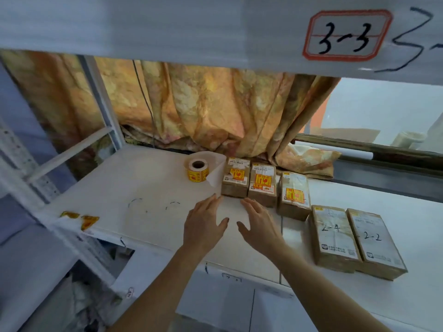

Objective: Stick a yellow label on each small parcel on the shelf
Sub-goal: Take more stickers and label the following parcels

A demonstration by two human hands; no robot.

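Observation:
Several small brown parcels lie in a row on the white shelf (pixel 134 188). The three far ones carry yellow labels: the leftmost parcel (pixel 235 177), the second parcel (pixel 262 184) and the third parcel (pixel 294 196). Two nearer parcels at the right, marked 2-4 (pixel 333 238) and 2-2 (pixel 374 243), show no yellow label. A roll of yellow labels (pixel 197 170) stands left of the row, its white backing strip curling off. My left hand (pixel 205 226) and my right hand (pixel 260 225) hover flat over the shelf just before the leftmost parcels, fingers spread, holding nothing.
A floral orange curtain (pixel 215 109) hangs behind the shelf. The upper shelf edge bears a tag reading 3-3 (pixel 346 35). Two loose yellow label scraps (pixel 81 218) stick to the shelf's front-left corner. A white metal upright (pixel 103 101) stands at the left.

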